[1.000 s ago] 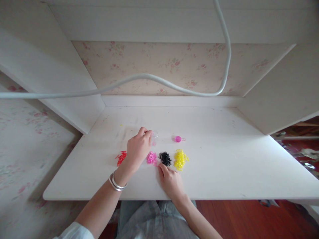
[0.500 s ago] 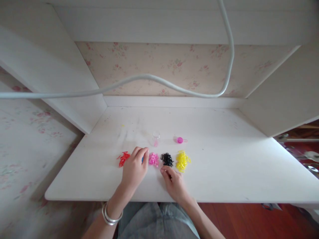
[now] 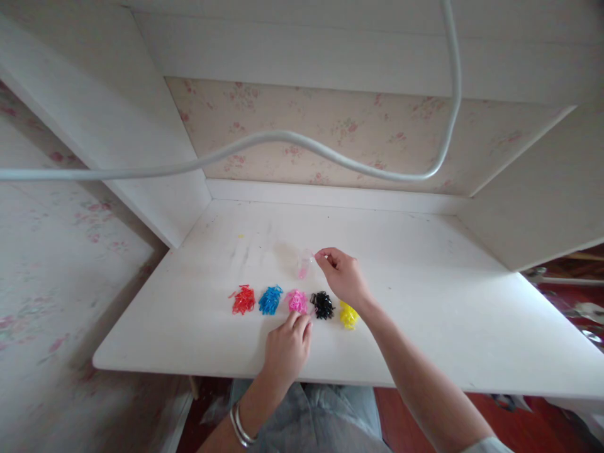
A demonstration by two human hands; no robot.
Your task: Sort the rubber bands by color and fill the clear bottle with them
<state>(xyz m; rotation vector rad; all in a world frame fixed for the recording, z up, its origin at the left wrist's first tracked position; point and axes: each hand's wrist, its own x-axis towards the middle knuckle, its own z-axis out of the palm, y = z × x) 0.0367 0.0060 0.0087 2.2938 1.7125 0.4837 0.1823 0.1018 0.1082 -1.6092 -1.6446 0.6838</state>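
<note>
Illumination: moderate, soft, diffuse; apparent source at right.
Shadows: faint, cast leftward on matte white desktop by small transparent rounded container and left hand. Darker shading on pink-floral wallpaper beside desktop, lower left of frame; upper right corner dim.
Glare: small highlights on silver metal bracelet, lower centre.
Contrast: container outline faint against desktop.
Distortion: wide-angle, side panels stretched toward frame edges.
Focus: wallpaper at far left soft; clutter at right edge indistinct.
</note>
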